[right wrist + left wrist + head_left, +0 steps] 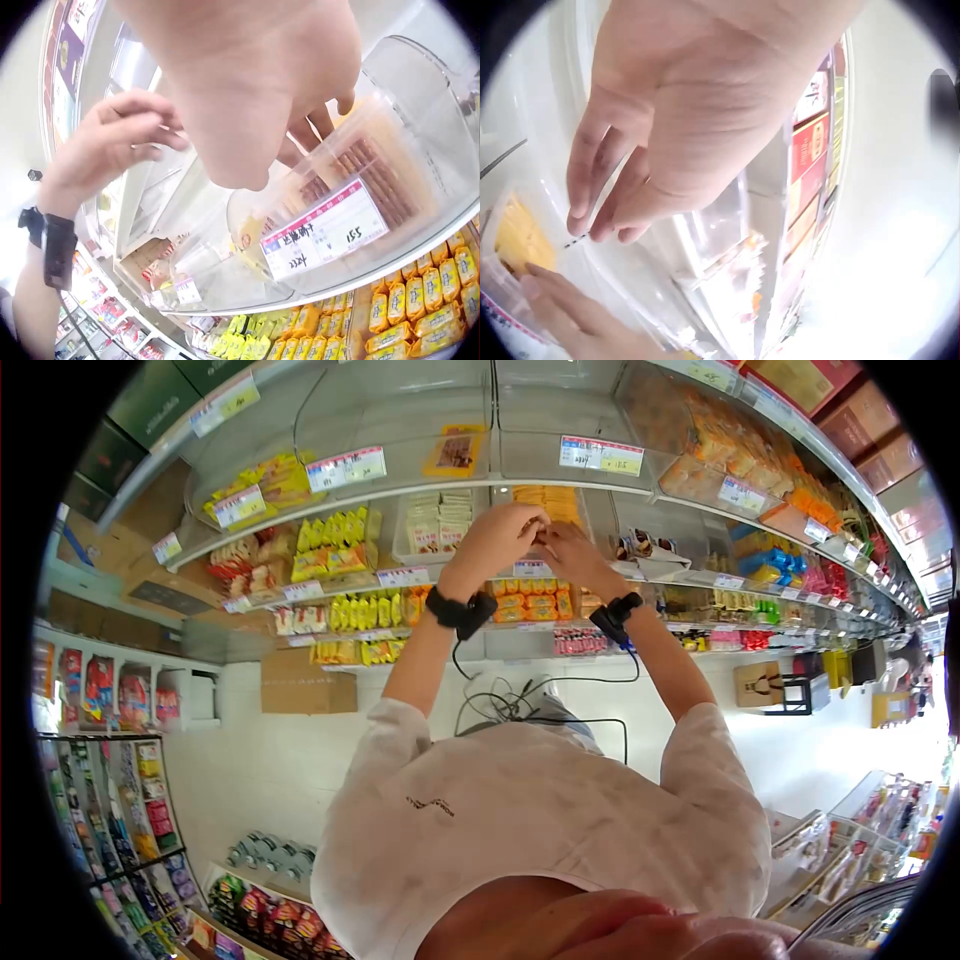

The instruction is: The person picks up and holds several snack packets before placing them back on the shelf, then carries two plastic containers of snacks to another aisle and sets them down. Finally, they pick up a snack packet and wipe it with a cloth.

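Observation:
My left hand (505,540) is raised before the shelf, fingers loosely bent. In the right wrist view the left hand (124,135) has nothing visible between its fingers. A thin grey edge shows behind its fingers in the left wrist view. My right hand (575,555) reaches over the front wall of a clear bin (427,150). Inside stand yellow packs of brown sticks (375,172). Extended fingers of the right hand (585,319) lie against the yellow pack (525,232) in the left wrist view; their tips are partly hidden in the right wrist view.
A price tag (326,229) hangs on the bin's front. Orange snack packs (530,600) fill the shelf below, with white packets (440,520) in the bin to the left. Cables (510,705) run from the wrist cameras. A cardboard box (308,682) stands on the floor.

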A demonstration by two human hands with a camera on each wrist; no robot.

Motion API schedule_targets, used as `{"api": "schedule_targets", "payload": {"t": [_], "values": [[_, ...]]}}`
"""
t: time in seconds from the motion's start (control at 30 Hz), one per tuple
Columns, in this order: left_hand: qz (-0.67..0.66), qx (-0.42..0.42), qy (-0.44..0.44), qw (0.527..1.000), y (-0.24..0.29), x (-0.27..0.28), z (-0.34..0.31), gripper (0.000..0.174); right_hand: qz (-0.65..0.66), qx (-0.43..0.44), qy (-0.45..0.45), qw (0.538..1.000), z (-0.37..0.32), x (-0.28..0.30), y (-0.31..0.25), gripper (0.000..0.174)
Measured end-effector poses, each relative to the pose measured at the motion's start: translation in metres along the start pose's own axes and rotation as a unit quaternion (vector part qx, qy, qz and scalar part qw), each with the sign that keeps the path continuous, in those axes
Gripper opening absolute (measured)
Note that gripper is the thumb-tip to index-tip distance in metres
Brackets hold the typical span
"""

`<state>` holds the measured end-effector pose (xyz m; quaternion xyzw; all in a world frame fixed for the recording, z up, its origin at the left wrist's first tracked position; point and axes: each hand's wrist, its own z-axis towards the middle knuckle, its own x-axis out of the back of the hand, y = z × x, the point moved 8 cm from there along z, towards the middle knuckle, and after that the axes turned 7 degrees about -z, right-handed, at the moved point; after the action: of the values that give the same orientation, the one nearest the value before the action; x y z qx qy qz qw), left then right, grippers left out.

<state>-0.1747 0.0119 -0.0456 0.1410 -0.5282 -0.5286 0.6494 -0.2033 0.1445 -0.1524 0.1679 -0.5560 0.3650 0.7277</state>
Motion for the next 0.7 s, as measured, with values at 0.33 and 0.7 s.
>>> {"api": "schedule_targets", "payload": {"t": [0.33,0.7], "values": [[0.008,-0.104,0.346,0.932,0.078,0.127,-0.015,0.012,0.020,-0.023,0.116,0.993,0.006,-0.001,-0.023,0.020],[-0.003,0.074,0.136,0.988,-0.036,0.195,0.076,0.023,0.272,-0.010,-0.139,0.952,0.059,-0.030,0.031,0.016]]}}
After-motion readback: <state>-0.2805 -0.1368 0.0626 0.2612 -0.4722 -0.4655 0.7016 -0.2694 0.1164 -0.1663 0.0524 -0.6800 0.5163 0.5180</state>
